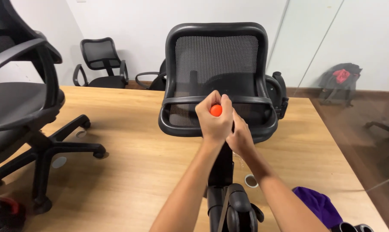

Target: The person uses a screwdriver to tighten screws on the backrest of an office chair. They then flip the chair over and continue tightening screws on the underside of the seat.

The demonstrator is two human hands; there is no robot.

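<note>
Wooden table supports the chair backrest for access. Left hand fingers close around an orange-capped tool handle; right hand clasps beside, steadying it.

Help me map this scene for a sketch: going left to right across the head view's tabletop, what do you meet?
Black office chair on its side → left hand around an orange-tipped tool → right hand → purple cloth.

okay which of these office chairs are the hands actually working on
The mesh-back chair lying on the table centre: the left hand grips an orange-handled tool at it, the right hand beside. The others sit untouched.
</note>
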